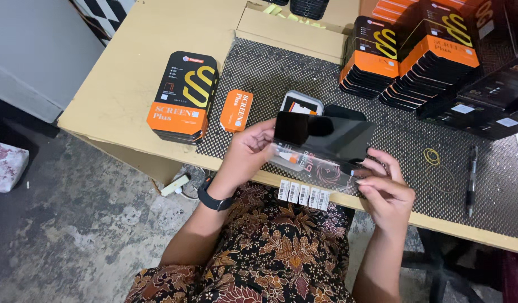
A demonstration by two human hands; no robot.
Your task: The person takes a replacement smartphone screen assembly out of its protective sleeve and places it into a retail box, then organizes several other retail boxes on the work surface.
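Note:
My left hand (249,150) grips the left end of a glossy black glass screen protector (326,134) held over the table's front edge. My right hand (385,188) pinches the right end of a clear plastic sleeve (320,168) that lies under the black sheet. The black sheet partly overlaps the sleeve; whether it is inside it I cannot tell. A black wristband sits on my left wrist (214,199). Under the held items, a row of small white barcode stickers (304,194) hangs at the table edge.
A stack of black-and-orange boxes (183,98) stands at the left. A small orange insert (236,110) and an open tray (301,104) lie on the mesh mat (405,140). More box stacks (416,50) fill the back right. A pen (471,179) and a rubber band (432,156) lie at the right.

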